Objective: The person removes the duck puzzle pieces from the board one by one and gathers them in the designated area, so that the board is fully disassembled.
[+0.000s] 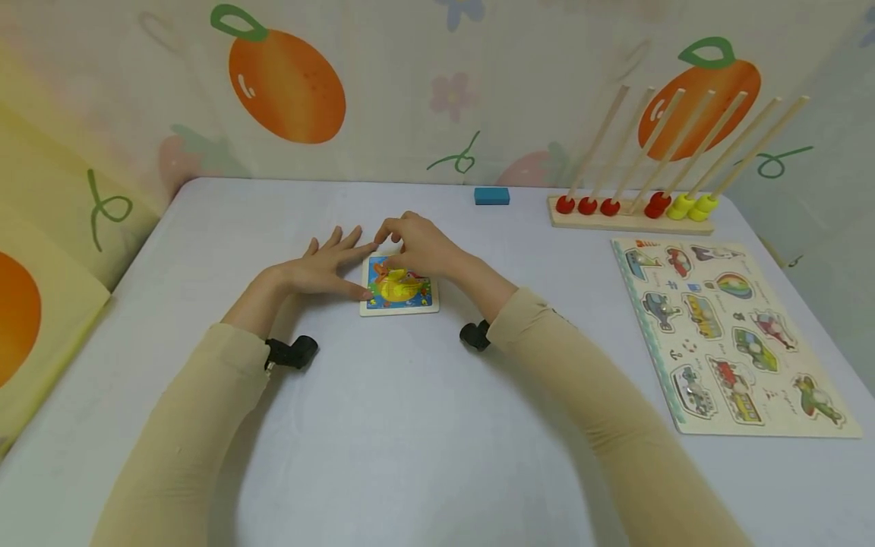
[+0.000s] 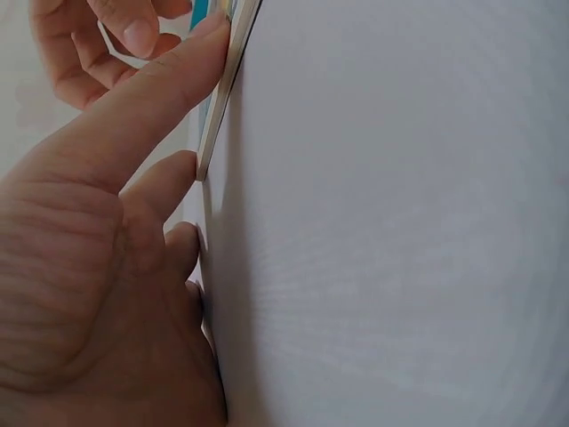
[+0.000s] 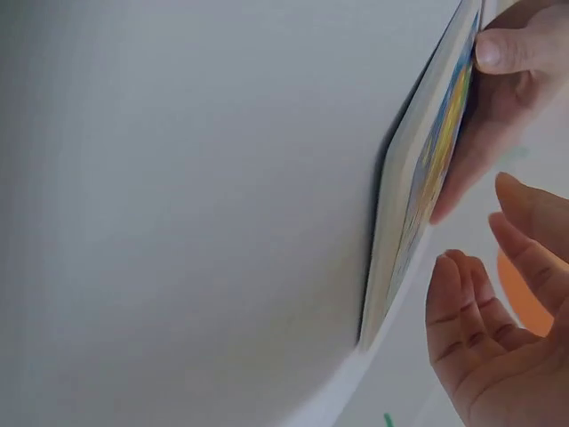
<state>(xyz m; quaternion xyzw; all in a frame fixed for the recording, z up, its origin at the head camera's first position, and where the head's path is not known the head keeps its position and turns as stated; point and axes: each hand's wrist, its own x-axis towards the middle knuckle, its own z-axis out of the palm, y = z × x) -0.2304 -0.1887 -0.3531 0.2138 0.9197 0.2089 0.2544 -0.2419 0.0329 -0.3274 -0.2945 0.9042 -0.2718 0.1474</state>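
A small square wooden picture puzzle (image 1: 398,290) with a yellow duck on a blue ground and a pale border lies flat on the white table. My left hand (image 1: 311,272) rests at its left side, fingers spread, the thumb on the puzzle's near left corner and the index finger by its far left corner. Over the puzzle's far part hovers my right hand (image 1: 425,247), fingers loosely bent. In the right wrist view, that hand (image 3: 507,338) has nothing between thumb and fingers and is apart from the board (image 3: 391,240).
A blue block (image 1: 491,196) lies near the table's back edge. Right of it stands a wooden peg rack (image 1: 632,221) with tall rods and red and yellow beads. A large vehicle puzzle board (image 1: 734,342) lies on the right. Behind the table hangs a fruit-printed cloth (image 1: 390,83).
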